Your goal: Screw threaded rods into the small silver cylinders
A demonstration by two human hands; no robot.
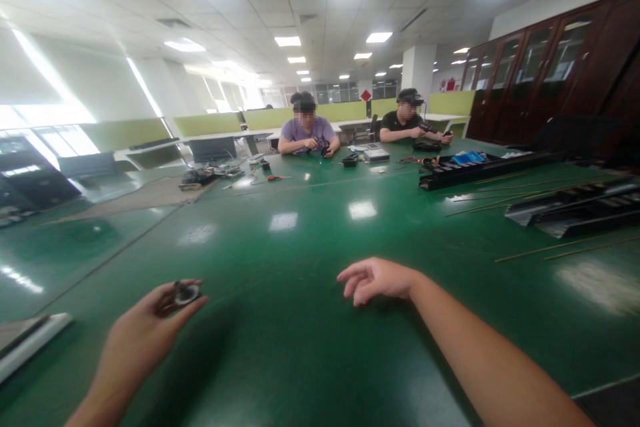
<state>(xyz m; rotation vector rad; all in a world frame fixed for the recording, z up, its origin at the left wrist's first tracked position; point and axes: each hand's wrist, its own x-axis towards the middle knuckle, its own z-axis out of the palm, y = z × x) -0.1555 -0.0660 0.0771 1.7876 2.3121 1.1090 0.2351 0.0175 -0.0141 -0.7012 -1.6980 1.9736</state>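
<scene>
At the lower left, my left hand (143,330) is closed around a small dark round part with a pale metal ring (187,294), held between the thumb and fingers. Its exact kind is too blurred to make out. My right hand (377,280) hovers low over the green tabletop (280,347), right of the middle. Its fingers are loosely bent and apart, with nothing in them. A wide stretch of tabletop lies between the two hands.
Black metal channels (575,207) and thin rods (545,250) lie at the right. Across the table sit two people (307,130), (407,123) handling dark objects. A red screwdriver (275,177) and loose parts (205,177) lie toward the far side. A white-edged board (37,343) is at the left.
</scene>
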